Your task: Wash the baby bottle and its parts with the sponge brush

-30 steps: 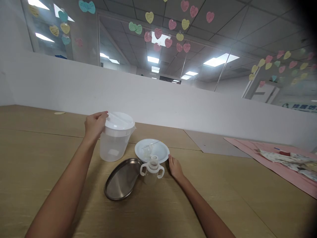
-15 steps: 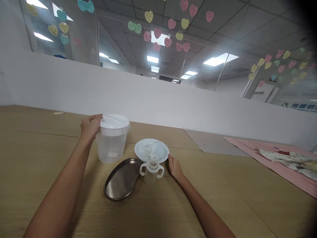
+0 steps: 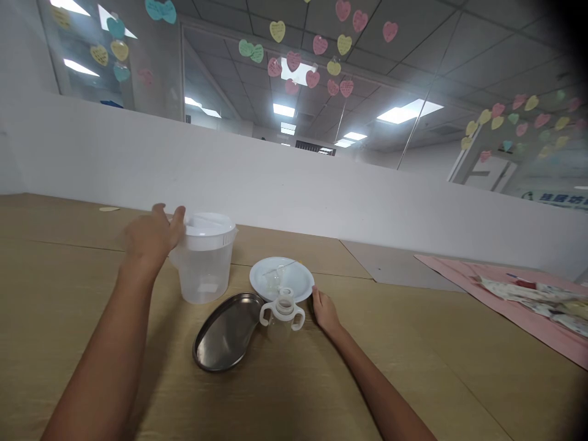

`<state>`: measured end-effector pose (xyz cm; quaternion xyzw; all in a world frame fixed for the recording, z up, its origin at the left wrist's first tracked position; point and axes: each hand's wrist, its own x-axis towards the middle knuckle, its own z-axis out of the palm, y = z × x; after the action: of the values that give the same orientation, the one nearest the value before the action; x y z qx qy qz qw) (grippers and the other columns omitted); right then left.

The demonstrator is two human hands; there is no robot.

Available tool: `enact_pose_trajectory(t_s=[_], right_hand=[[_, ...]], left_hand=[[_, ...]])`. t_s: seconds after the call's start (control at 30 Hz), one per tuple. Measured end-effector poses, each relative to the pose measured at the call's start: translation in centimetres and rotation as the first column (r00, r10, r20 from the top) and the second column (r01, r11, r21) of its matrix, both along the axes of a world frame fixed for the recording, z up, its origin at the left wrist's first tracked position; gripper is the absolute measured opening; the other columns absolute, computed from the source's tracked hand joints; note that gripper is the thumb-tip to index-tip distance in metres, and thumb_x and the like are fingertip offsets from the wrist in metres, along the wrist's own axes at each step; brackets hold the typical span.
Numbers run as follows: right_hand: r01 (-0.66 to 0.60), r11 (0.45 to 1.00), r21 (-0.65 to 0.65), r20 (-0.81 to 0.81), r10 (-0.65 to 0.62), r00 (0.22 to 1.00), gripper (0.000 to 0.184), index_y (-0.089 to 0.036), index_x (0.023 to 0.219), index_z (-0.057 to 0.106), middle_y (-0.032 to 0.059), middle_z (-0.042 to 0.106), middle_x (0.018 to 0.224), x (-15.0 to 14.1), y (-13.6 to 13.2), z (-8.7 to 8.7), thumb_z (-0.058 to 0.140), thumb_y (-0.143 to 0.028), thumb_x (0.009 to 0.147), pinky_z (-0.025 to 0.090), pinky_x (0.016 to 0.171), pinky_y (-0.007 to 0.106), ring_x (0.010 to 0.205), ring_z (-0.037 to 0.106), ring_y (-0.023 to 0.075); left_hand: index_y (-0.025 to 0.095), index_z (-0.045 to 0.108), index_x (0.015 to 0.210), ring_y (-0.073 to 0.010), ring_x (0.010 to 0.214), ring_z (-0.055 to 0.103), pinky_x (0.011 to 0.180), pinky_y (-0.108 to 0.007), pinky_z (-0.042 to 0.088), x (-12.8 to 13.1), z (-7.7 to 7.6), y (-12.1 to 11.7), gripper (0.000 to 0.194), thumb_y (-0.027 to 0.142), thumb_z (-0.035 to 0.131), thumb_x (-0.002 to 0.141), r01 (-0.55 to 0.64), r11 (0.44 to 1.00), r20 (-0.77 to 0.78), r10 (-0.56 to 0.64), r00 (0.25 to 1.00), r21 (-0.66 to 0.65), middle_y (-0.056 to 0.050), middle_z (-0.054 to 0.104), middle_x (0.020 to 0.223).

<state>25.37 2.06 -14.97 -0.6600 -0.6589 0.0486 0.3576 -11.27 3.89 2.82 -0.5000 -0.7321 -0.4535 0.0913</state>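
A clear plastic pitcher (image 3: 205,269) with a white lid (image 3: 209,224) stands upright at left. Beside it, on the handle side, is my left hand (image 3: 151,236), blurred, thumb and fingers apart and nothing in them. My right hand (image 3: 325,309) pinches the right rim of a pale plate (image 3: 301,283). Small clear items (image 3: 274,279) lie on that plate; their kind is hard to make out. In front of the plate stands a clear bottle (image 3: 281,315) with two white handles and an uncovered mouth. A kidney-shaped steel tray (image 3: 227,334) rests between pitcher and bottle.
A pink cloth (image 3: 441,269) with patterned fabric (image 3: 519,294) covers the right side of the table. A small flat beige piece (image 3: 109,209) lies at the far left. Behind the table runs a low white wall (image 3: 285,184) with glass above.
My left hand has let go of the pitcher and drawn off to the left, its fingers spreading. The pitcher has shifted slightly left. My right hand stays at the plate.
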Motion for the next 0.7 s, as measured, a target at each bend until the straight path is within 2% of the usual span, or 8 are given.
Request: enact_pose_trajectory(t_s=[0.07, 0.13, 0.2, 0.3, 0.37, 0.43, 0.57, 0.7], right_hand=[[0.003, 1.0, -0.002, 0.0, -0.003, 1.0, 0.055, -0.018, 0.056, 0.048, 0.0083, 0.061, 0.062, 0.0, -0.1, 0.1, 0.012, -0.044, 0.089, 0.033, 0.057, 0.024, 0.058, 0.053, 0.0159], [0.005, 1.0, -0.005, -0.001, -0.005, 1.0, 0.055, -0.018, 0.055, 0.048, 0.0079, 0.06, 0.061, -0.1, -0.1, 0.2, 0.012, -0.045, 0.089, 0.033, 0.057, 0.024, 0.057, 0.053, 0.0158], [0.007, 1.0, -0.007, -0.004, -0.007, 1.0, 0.055, -0.018, 0.055, 0.048, 0.0081, 0.061, 0.061, -0.2, -0.2, 0.3, 0.013, -0.045, 0.089, 0.033, 0.057, 0.024, 0.058, 0.053, 0.0159], [0.002, 1.0, -0.003, -0.008, -0.002, 1.0, 0.055, -0.018, 0.056, 0.049, 0.0085, 0.062, 0.063, -0.3, -0.3, 0.4, 0.013, -0.045, 0.089, 0.034, 0.059, 0.024, 0.06, 0.054, 0.0161], [-0.005, 1.0, 0.002, -0.009, 0.005, 1.0, 0.056, -0.018, 0.057, 0.049, 0.0083, 0.062, 0.063, -0.3, -0.3, 0.4, 0.012, -0.044, 0.089, 0.035, 0.059, 0.024, 0.06, 0.055, 0.0161], [-0.011, 1.0, 0.013, 0.0, 0.011, 1.0, 0.057, -0.018, 0.056, 0.049, 0.0084, 0.062, 0.063, -0.2, -0.2, 0.3, 0.01, -0.044, 0.089, 0.035, 0.059, 0.024, 0.06, 0.055, 0.0162], [0.001, 0.999, 0.037, 0.05, -0.003, 0.999, 0.059, -0.017, 0.058, 0.052, 0.0093, 0.062, 0.062, -0.1, 0.0, 0.0, 0.008, -0.042, 0.09, 0.033, 0.058, 0.025, 0.059, 0.054, 0.0164], [0.009, 0.999, 0.034, 0.06, -0.011, 0.998, 0.058, -0.017, 0.06, 0.053, 0.0096, 0.062, 0.063, -0.1, 0.1, 0.0, 0.01, -0.04, 0.091, 0.033, 0.058, 0.025, 0.059, 0.054, 0.0157]], left_hand=[[0.013, 0.05, 0.114, -0.0244, 0.082, 0.057, 0.077, -0.04, 0.041, 1.7, 1.3, -1.8, 0.05, 0.048, 0.04, 0.079, -0.051, 0.986, -0.057, 0.06, 0.997, 0.159, -0.011, 0.066, 0.087], [0.016, 0.053, 0.109, -0.0176, 0.078, 0.058, 0.077, -0.031, 0.041, 4.1, 2.0, -3.2, 0.039, 0.041, 0.037, 0.083, 0.076, 0.939, -0.117, -0.039, 0.992, 0.336, -0.005, 0.066, 0.086], [0.018, 0.058, 0.1, -0.0134, 0.071, 0.059, 0.071, -0.024, 0.042, 7.0, 1.7, -3.5, 0.032, 0.035, 0.038, 0.083, 0.313, 0.868, -0.169, -0.267, 0.949, 0.385, -0.002, 0.066, 0.08], [0.017, 0.061, 0.099, -0.0129, 0.072, 0.06, 0.065, -0.021, 0.043, 11.2, -0.8, -2.1, 0.033, 0.031, 0.035, 0.085, 0.697, 0.711, -0.268, -0.657, 0.705, 0.091, -0.004, 0.067, 0.08], [0.017, 0.063, 0.096, -0.0158, 0.076, 0.061, 0.066, -0.024, 0.043, 13.6, -3.3, -0.7, 0.035, 0.03, 0.032, 0.085, 0.741, 0.648, -0.35, -0.745, 0.568, -0.178, -0.005, 0.068, 0.084], [0.018, 0.064, 0.095, -0.0175, 0.084, 0.06, 0.072, -0.027, 0.042, 15.4, -5.8, 0.7, 0.037, 0.027, 0.029, 0.086, 0.693, 0.616, -0.424, -0.778, 0.464, -0.374, -0.008, 0.066, 0.093], [0.023, 0.065, 0.095, -0.019, 0.084, 0.059, 0.074, -0.029, 0.041, 17.4, -9.1, 1.8, 0.03, 0.031, 0.039, 0.082, 0.667, 0.581, -0.443, -0.806, 0.391, -0.468, -0.007, 0.067, 0.089], [0.023, 0.067, 0.09, -0.0218, 0.088, 0.057, 0.077, -0.033, 0.039, 17.7, -10.3, 1.8, 0.03, 0.038, 0.043, 0.08, 0.62, 0.596, -0.464, -0.798, 0.385, -0.51, -0.01, 0.065, 0.088]])
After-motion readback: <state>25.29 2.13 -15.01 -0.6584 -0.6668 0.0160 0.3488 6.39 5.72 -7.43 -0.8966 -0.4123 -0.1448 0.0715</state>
